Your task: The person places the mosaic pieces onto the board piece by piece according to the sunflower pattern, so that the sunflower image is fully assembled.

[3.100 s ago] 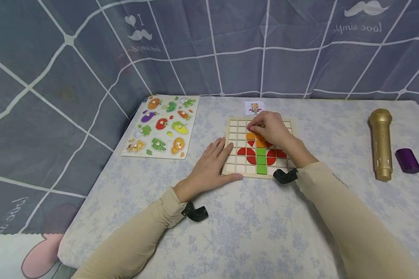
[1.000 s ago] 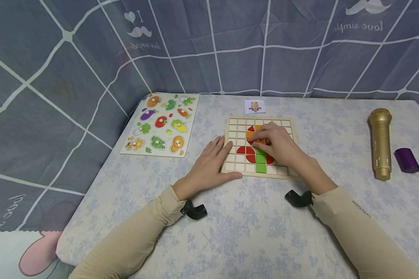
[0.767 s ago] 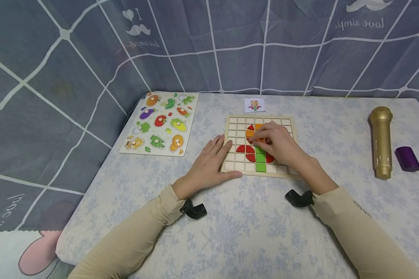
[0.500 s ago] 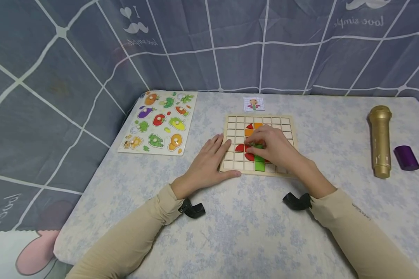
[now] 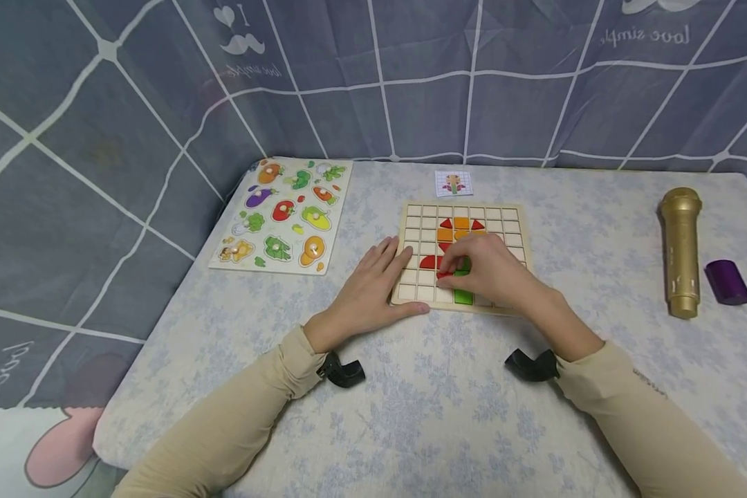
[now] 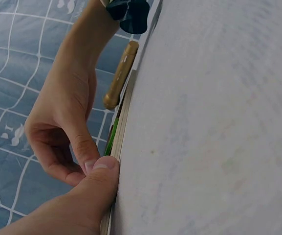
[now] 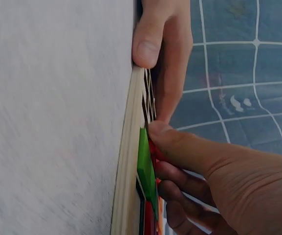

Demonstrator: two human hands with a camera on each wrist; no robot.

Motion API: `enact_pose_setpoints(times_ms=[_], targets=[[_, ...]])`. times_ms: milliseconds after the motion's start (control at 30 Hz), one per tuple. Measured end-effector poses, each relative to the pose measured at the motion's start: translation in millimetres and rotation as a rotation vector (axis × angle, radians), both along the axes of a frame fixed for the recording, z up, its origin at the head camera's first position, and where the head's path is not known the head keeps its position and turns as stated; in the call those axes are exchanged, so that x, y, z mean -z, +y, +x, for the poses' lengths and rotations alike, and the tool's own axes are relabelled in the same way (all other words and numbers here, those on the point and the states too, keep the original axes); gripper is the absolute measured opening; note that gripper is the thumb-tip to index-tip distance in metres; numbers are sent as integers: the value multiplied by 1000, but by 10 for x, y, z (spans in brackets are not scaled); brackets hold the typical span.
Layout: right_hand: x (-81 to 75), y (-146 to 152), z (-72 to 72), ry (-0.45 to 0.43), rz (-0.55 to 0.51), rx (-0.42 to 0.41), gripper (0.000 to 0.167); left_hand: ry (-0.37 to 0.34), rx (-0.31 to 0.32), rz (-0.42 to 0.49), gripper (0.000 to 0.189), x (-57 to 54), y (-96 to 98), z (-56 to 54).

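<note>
A wooden grid board (image 5: 528, 242) lies on the table, with coloured tiles set in a flower shape. Orange tiles (image 5: 460, 223) and small red triangles (image 5: 446, 223) lie in its upper part, green squares (image 5: 463, 297) down the stem. My left hand (image 5: 373, 290) rests on the board's left side, fingers straight, thumb along the near edge. Over the lower middle, my right hand (image 5: 488, 271) pinches a rounded red tile (image 5: 445, 276) between thumb and fingers. In the right wrist view, its thumb is at the red tile (image 7: 154, 150) beside a green square (image 7: 144, 159). This hand hides several tiles.
A small picture card (image 5: 453, 183) lies behind the board. To the left is a vegetable peg puzzle (image 5: 286, 212). At the right stand apart a gold microphone (image 5: 681, 256) and a purple cylinder (image 5: 727, 282). A grid-patterned curtain (image 5: 429, 117) hangs behind the table.
My right hand has moved from the upper grid down towards the near side, uncovering the upper orange tiles and red triangles. The left hand stays on the board; the head view has tilted slightly.
</note>
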State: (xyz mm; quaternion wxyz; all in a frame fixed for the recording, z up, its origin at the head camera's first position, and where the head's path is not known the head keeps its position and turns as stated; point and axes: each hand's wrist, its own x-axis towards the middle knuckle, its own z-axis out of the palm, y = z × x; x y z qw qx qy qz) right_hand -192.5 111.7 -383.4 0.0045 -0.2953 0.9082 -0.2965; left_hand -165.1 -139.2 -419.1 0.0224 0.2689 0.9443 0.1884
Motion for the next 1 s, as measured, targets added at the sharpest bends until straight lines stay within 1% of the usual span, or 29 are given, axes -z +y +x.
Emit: enact_pose_setpoints(times_ms=[133,233,433,500,667,733,800,900,967,1000], targets=[[-4,-27,16,7,-2,14,15,6,0,3,104,-14,-3,-1],[-22,-9,19,-14,-7,16,16,9,2,3,104,-24,-3,0],[-49,50,4,-69,-26,-18,19,14,6,0,104,-34,0,-3],[-39,54,0,-71,-38,-35,19,13,7,1,104,-34,-1,-5],[-8,62,-18,-75,-50,-29,18,10,9,8,104,-31,-4,-7],[-20,77,-28,-87,-54,-3,17,5,5,7,105,-30,-3,-7],[-54,115,-44,-70,-74,24,15,0,0,9,105,-27,-1,-6],[-147,236,-44,-12,-93,81,11,-1,-3,15,105,-22,3,-7],[-185,342,-25,29,-89,120,9,-3,-3,23,105,-22,-7,-7],[-192,394,-8,36,-82,134,9,-5,-5,24,105,-27,-19,-3]])
